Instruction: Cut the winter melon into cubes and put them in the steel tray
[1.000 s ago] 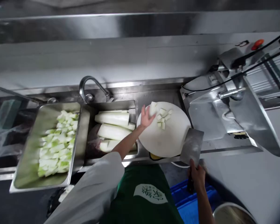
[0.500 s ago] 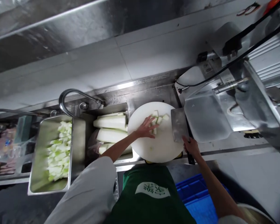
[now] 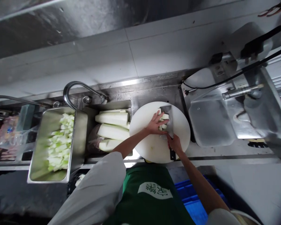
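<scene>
On the round white cutting board (image 3: 145,147) lies a small group of pale green-white vegetable chunks (image 3: 164,117). My left hand (image 3: 154,125) rests over them with its fingers spread, covering some of them. My right hand (image 3: 175,143) is closed round the black handle of a cleaver (image 3: 170,122). The broad blade lies against the right side of the chunks, close to my left fingertips. Just left of the board, several long peeled pale gourds (image 3: 113,131) lie in the sink.
A deep steel pan (image 3: 36,150) holding many cut chunks (image 3: 61,147) stands left of the sink. A curved faucet (image 3: 78,83) arches behind. A steel machine with a translucent tray (image 3: 212,122) stands to the right. A blue crate (image 3: 195,206) sits below.
My right hand has brought the cleaver leftward from the board's right edge to the chunks. My left hand and the chunks are slightly further right, and the view has shifted somewhat.
</scene>
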`<state>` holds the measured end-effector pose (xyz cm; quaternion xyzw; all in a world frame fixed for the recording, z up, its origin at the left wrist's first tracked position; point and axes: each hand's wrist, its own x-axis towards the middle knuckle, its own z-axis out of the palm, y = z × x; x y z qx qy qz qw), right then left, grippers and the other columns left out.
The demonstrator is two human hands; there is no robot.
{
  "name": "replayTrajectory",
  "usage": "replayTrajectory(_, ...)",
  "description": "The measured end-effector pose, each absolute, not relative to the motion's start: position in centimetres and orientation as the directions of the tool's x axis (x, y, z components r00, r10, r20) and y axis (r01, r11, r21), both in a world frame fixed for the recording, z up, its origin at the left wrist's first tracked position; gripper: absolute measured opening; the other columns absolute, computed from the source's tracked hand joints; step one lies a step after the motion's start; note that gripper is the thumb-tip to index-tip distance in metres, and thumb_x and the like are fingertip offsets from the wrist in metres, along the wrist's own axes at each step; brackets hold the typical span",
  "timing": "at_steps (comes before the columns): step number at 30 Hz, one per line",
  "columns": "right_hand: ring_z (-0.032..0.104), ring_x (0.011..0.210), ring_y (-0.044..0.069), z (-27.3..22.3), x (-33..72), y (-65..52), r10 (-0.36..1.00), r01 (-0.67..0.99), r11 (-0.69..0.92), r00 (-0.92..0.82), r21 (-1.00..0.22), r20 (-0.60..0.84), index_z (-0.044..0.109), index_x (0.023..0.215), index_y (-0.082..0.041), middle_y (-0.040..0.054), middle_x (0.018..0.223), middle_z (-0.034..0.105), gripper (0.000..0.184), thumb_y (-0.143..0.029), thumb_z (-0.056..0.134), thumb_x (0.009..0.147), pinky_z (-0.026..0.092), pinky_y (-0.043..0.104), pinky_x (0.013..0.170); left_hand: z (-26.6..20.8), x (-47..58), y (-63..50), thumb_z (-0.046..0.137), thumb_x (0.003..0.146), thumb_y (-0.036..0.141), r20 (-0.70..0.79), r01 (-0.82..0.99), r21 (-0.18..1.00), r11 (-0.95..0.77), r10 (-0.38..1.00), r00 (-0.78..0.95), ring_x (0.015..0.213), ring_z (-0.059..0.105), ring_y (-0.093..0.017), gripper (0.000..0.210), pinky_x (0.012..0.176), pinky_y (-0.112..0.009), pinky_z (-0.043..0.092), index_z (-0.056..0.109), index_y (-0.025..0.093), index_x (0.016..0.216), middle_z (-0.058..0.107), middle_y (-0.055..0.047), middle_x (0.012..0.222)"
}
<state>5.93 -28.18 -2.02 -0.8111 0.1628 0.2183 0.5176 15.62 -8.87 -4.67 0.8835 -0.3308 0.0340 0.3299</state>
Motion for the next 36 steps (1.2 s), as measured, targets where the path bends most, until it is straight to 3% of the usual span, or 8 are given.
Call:
replayTrajectory(4, 0.049, 0.034, 0.015, -2.3, 4.9, -25.0, -0.025, -0.463, -0.377, 0.871, -0.802, -0.491, 0.049, 0.079, -0.023, -0.0046, 0.042, 0.051, 0.040, -0.061, 0.048, 0.090, 0.037, 0.025, 0.043, -5.7, 14.2, -8.3, 0.072, 0.082, 0.054, 0.388, -0.597, 0.604, -0.529, -0.459, 0.799, 0.156, 0.010, -0.041, 0.064, 0.122, -0.062, 0.027, 0.066, 0.018, 0.134, 0.032, -0.016, 0.163)
replayTrajectory(12, 0.048, 0.033, 0.014, -0.6, 2.8, -19.6, 0.060, -0.469, -0.344, 0.854, -0.814, -0.518, 0.049, 0.084, -0.023, -0.0068, 0.041, 0.048, 0.045, -0.068, 0.047, 0.090, 0.035, 0.024, 0.039, -2.8, 11.0, -3.4, 0.067, 0.086, 0.045, 0.407, -0.546, 0.630, -0.552, -0.364, 0.838, 0.157, 0.010, -0.039, 0.055, 0.121, -0.063, 0.028, 0.063, 0.020, 0.135, 0.034, -0.014, 0.162)
replayTrajectory(20, 0.047, 0.035, 0.014, 6.7, 1.2, -4.7, 0.399, -0.343, -0.360, 0.784, -0.868, -0.475, 0.056, 0.097, -0.022, -0.0076, 0.045, 0.047, 0.039, -0.059, 0.046, 0.096, 0.036, 0.024, 0.039, 6.2, 3.5, 13.5, 0.055, 0.094, 0.050, 0.492, -0.361, 0.551, -0.752, -0.057, 0.869, 0.155, 0.021, -0.037, 0.052, 0.122, -0.063, 0.027, 0.060, 0.022, 0.137, 0.035, -0.013, 0.162)
replayTrajectory(23, 0.052, 0.039, 0.014, 10.4, 0.4, 4.1, 0.579, -0.182, -0.444, 0.689, -0.877, -0.436, 0.057, 0.100, -0.021, -0.0051, 0.051, 0.053, 0.033, -0.051, 0.043, 0.101, 0.038, 0.023, 0.042, 9.2, -0.8, 22.1, 0.050, 0.097, 0.055, 0.512, -0.203, 0.520, -0.830, 0.112, 0.852, 0.154, 0.024, -0.037, 0.054, 0.123, -0.061, 0.028, 0.060, 0.020, 0.136, 0.038, -0.013, 0.160)
replayTrajectory(26, 0.062, 0.053, 0.015, 13.6, -0.3, 13.5, 0.718, 0.141, -0.508, 0.613, -0.850, -0.328, 0.060, 0.104, -0.017, 0.0044, 0.071, 0.068, 0.025, -0.035, 0.043, 0.102, 0.045, 0.024, 0.055, 10.1, -5.1, 30.9, 0.041, 0.100, 0.061, 0.517, -0.001, 0.529, -0.848, 0.322, 0.793, 0.153, 0.027, -0.034, 0.059, 0.123, -0.057, 0.029, 0.060, 0.020, 0.137, 0.041, -0.013, 0.158)
replayTrajectory(31, 0.068, 0.066, 0.017, 15.7, -1.6, 25.3, 0.811, 0.432, -0.525, 0.514, -0.733, -0.277, 0.064, 0.106, -0.011, 0.0108, 0.080, 0.073, 0.024, -0.025, 0.045, 0.101, 0.048, 0.023, 0.066, 8.4, -11.9, 42.6, 0.040, 0.096, 0.071, 0.363, 0.270, 0.638, -0.721, 0.591, 0.720, 0.148, 0.038, -0.033, 0.069, 0.121, -0.056, 0.032, 0.059, 0.019, 0.138, 0.042, -0.017, 0.157)
replayTrajectory(34, 0.070, 0.072, 0.020, 15.5, -2.1, 28.2, 0.798, 0.462, -0.544, 0.542, -0.700, -0.263, 0.066, 0.104, -0.010, 0.0120, 0.078, 0.073, 0.023, -0.024, 0.049, 0.099, 0.048, 0.024, 0.068, 8.1, -14.6, 44.4, 0.035, 0.100, 0.067, 0.302, 0.294, 0.675, -0.677, 0.616, 0.727, 0.152, 0.030, -0.030, 0.068, 0.125, -0.054, 0.024, 0.048, 0.022, 0.149, 0.035, -0.014, 0.163)
replayTrajectory(36, 0.070, 0.070, 0.020, 15.3, -2.4, 29.0, 0.794, 0.461, -0.537, 0.560, -0.707, -0.237, 0.066, 0.104, -0.010, 0.0113, 0.075, 0.072, 0.024, -0.023, 0.047, 0.099, 0.048, 0.025, 0.067, 8.6, -14.9, 43.7, 0.026, 0.104, 0.062, 0.325, 0.199, 0.640, -0.742, 0.496, 0.805, 0.157, 0.017, -0.026, 0.068, 0.129, -0.050, 0.014, 0.029, 0.024, 0.160, 0.021, -0.010, 0.169)
